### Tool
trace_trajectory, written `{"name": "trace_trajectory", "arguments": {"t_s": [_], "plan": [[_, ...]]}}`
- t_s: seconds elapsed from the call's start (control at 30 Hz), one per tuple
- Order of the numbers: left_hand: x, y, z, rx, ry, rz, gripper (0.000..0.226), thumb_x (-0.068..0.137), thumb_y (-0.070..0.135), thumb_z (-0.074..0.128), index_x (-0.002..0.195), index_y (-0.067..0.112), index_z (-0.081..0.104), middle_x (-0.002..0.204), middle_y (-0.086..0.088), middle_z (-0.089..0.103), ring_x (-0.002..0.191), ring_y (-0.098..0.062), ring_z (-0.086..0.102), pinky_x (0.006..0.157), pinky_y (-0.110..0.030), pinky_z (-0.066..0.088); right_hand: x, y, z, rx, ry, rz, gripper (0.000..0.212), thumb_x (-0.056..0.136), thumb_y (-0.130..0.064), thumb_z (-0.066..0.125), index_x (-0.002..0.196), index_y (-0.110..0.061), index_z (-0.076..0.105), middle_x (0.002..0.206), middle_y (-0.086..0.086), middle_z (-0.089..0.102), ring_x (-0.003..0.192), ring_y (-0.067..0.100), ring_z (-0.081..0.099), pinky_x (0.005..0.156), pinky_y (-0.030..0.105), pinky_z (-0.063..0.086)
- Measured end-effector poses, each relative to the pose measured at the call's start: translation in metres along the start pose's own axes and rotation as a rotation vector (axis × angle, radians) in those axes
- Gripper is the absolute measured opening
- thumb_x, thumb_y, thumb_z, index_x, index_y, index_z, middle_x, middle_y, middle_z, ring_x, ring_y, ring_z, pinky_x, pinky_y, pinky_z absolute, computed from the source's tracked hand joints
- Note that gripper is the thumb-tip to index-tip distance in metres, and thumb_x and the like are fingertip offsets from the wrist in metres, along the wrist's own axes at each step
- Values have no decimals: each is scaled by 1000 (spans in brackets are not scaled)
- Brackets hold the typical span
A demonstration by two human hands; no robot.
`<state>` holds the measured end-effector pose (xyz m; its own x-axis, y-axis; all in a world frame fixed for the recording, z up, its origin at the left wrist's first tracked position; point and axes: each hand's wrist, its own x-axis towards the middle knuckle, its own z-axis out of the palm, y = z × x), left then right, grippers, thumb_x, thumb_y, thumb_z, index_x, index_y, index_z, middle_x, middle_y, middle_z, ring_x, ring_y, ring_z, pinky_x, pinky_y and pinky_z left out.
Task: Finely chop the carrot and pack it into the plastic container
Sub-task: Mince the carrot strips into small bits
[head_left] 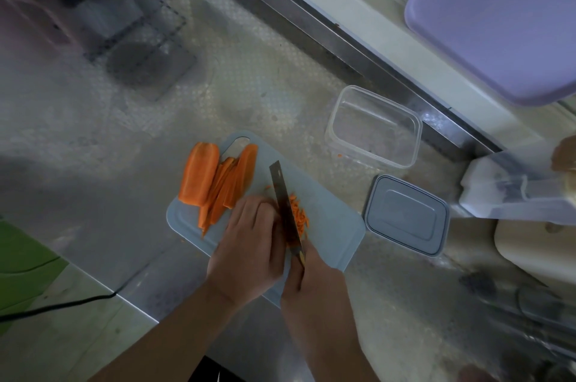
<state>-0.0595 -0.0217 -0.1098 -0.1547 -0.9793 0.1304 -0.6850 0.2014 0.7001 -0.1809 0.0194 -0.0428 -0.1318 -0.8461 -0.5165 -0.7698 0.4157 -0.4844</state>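
Right now the right hand [311, 282] grips a knife [285, 207] over the pale blue cutting board [333, 225]. Beside the blade, the left hand [249, 244] curls its fingers down on the carrot being cut. Tiny chopped carrot bits [300, 215] lie by the blade. Long carrot slices [218, 185] wait at the board's far left corner. Past the board's right edge, the clear plastic container [374, 127] sits on the metal desk [124, 144], its lid [406, 214] nearby.

Carrot strips [224, 185] on board — container [374, 126] empty
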Motion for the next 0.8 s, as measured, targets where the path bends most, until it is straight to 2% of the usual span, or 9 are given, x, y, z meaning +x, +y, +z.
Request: {"name": "trace_trajectory", "arguments": {"t_s": [0.07,0.17,0.23,0.37,0.57,0.63,0.7,0.8], "plan": [[2,0,-2,-72,17,-45,10,91,3,68,88,9,61,100,0,58,96,-20,54,88,-29,45,-1,3,-2,44,14,3,20,106,-32,40,118,-44,50,62,-8,58,59,9,61,50,26,48],[5,1,-11,-171,6,-114,15,86,3,80,86,14,70,102,9,64,102,-6,58,90,-19,46,0,5,-6,76,6,15,17,106,-32,42,113,-38,57,62,-5,58,60,8,61,47,25,46],[6,1,-17,-156,-24,-152,14,86,7,81,87,19,74,102,16,66,103,-2,60,91,-17,47,1,5,-9,97,-2,31,15,105,-32,42,100,-35,56,64,-4,60,63,7,62,49,28,47],[8,2,-24,-125,-27,-150,8,91,16,79,94,23,79,102,17,70,103,-5,62,90,-32,54,-1,6,-17,127,14,43,21,104,-31,44,86,-30,54,62,0,59,56,7,58,47,26,42],[2,2,-35,-106,-31,-86,20,104,32,60,112,21,74,120,15,64,118,-4,56,100,-29,49,-2,8,-21,138,28,25,24,105,-31,45,83,-29,53,65,-5,60,58,5,58,48,22,42],[-4,2,-41,-80,-80,-70,28,96,40,67,120,26,68,132,16,54,130,-5,48,106,-29,43,-3,10,-21,134,26,26,23,105,-32,44,84,-30,54,64,-4,60,61,6,60,48,24,44],[-11,-1,-42,-22,-180,-46,46,88,44,79,127,29,62,143,15,47,140,-10,42,110,-35,39,-5,12,-21,130,20,26,22,105,-34,43,86,-30,54,64,-3,60,61,8,61,49,26,46],[-20,-8,-34,56,-229,34,49,86,38,81,129,27,62,146,10,49,141,-18,45,109,-47,46,-7,13,-21,141,8,27,21,105,-31,44,88,-30,54,62,-1,59,58,7,60,48,26,45]]}}
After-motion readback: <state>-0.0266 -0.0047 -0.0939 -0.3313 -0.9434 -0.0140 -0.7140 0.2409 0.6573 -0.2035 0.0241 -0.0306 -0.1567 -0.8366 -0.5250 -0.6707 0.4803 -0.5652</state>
